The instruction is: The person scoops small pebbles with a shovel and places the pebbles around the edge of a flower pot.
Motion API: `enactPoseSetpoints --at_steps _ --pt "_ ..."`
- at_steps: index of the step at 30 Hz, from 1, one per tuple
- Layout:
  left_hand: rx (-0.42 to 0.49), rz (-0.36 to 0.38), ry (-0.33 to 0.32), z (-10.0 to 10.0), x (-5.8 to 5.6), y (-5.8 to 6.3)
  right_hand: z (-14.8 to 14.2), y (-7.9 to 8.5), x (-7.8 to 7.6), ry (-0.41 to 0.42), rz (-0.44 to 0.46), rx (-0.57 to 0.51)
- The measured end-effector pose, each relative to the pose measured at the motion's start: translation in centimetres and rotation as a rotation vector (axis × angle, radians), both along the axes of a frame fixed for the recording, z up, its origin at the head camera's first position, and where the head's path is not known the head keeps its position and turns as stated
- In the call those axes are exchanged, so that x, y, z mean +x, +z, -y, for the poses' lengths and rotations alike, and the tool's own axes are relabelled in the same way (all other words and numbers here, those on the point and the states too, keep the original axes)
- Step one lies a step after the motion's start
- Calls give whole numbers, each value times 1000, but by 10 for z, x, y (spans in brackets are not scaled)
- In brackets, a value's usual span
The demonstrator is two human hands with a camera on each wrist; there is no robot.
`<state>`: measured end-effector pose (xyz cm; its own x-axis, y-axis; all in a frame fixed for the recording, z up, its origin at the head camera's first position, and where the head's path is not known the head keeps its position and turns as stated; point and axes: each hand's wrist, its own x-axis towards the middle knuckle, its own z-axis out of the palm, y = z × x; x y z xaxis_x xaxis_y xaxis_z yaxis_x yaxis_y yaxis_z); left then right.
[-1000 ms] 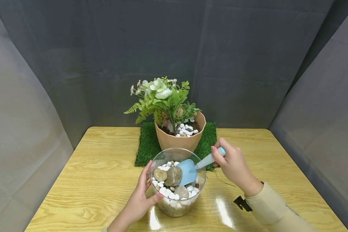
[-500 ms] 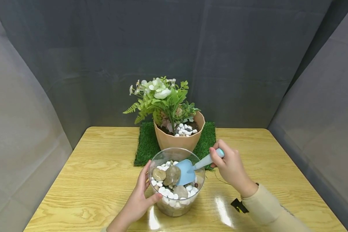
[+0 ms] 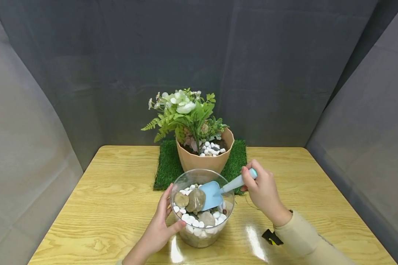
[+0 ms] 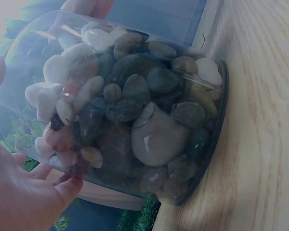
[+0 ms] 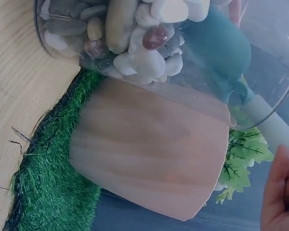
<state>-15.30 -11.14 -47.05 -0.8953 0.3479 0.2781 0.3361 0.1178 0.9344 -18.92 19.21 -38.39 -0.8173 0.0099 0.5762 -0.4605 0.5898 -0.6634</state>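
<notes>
My right hand [image 3: 262,189] grips the pale handle of a small blue trowel [image 3: 211,195]. Its blade dips inside a clear bowl [image 3: 228,175] and lies against a large grey-brown stone [image 3: 196,201]. My left hand [image 3: 157,221] holds the bowl's left side, thumb at the front near the rim and fingers round the far side. White pebbles [image 3: 189,220] and larger stones fill the lower part of the bowl. Through the wall, the left wrist view shows dark and pale stones [image 4: 159,134] packed down to the base. The right wrist view shows the blade [image 5: 221,53] above the pebbles.
Behind the bowl stands a peach flowerpot [image 3: 202,163] with white flowers [image 3: 182,101], green leaves and white pebbles. It sits on a green artificial grass mat [image 3: 167,167]. The wooden table [image 3: 119,191] ends at a dark cloth backdrop [image 3: 166,55].
The trowel blade has shifted slightly left and up within the bowl. The large stone beside it has edged slightly left. My left hand keeps its hold on the bowl.
</notes>
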Motion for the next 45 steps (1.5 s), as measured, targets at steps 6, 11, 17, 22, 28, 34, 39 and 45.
enactPoseSetpoints --at_steps 6,11,17,22,28,34,39,45 --pt "-2 -16 0 -1 0 0 1 -9 -2 3 78 -43" --pt "0 -13 -3 -1 0 0 3 -14 -3 12 68 -72" --pt "6 -7 3 0 -1 0 6 -14 -1 22 77 -117" --pt "8 -2 5 1 -1 -1 8 -16 1 13 90 -139" --pt "-5 -12 5 1 0 0 10 -17 6 15 108 -190" --pt "-1 -21 -2 1 -1 0 11 -20 10 4 126 -253" --pt "0 -25 -4 0 -1 0 11 -22 14 5 135 -304" --pt "-6 -7 1 0 0 1 11 -22 18 -13 147 -358"
